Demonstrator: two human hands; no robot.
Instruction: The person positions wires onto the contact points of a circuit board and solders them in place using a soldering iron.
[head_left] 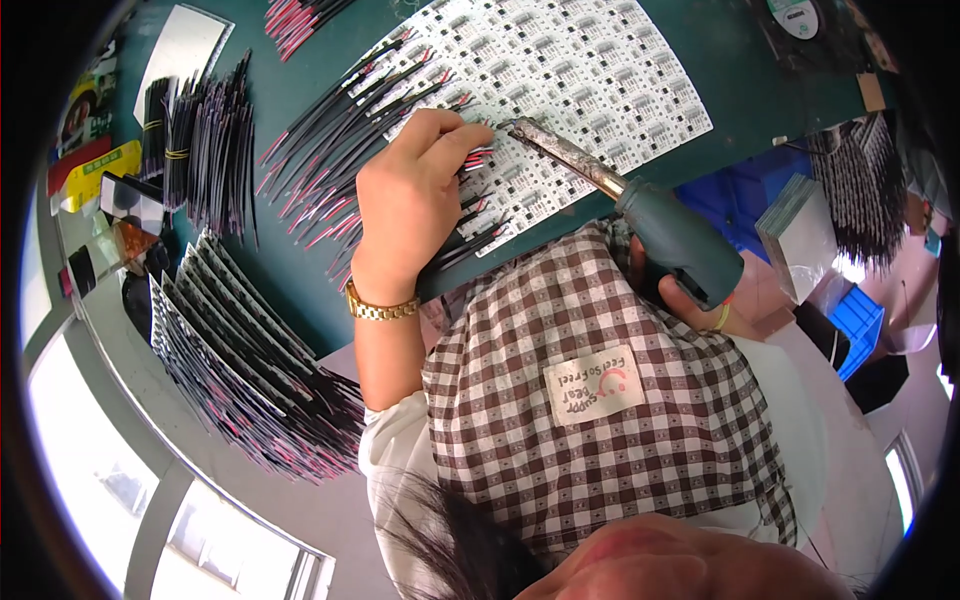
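Observation:
A white panel of small printed circuit boards (600,85) lies on the green table. Black wires with red and dark ends (335,165) fan out from its left part. Over these wires my left hand (415,195) is pinched closed on a wire, mostly hidden by the fingers. My right hand (685,300) is wrapped round the dark green handle of a soldering iron (672,235), and the handle hides most of its fingers. The iron's tip points left, just beside my left fingertips, at the panel's surface.
Bundles of black wires (205,150) lie at the left of the green table (300,270). A stack of wired boards (250,370) sits at the near left edge. Blue bins (850,330) and hanging wires (865,190) are at the right. A white sheet (185,50) lies far left.

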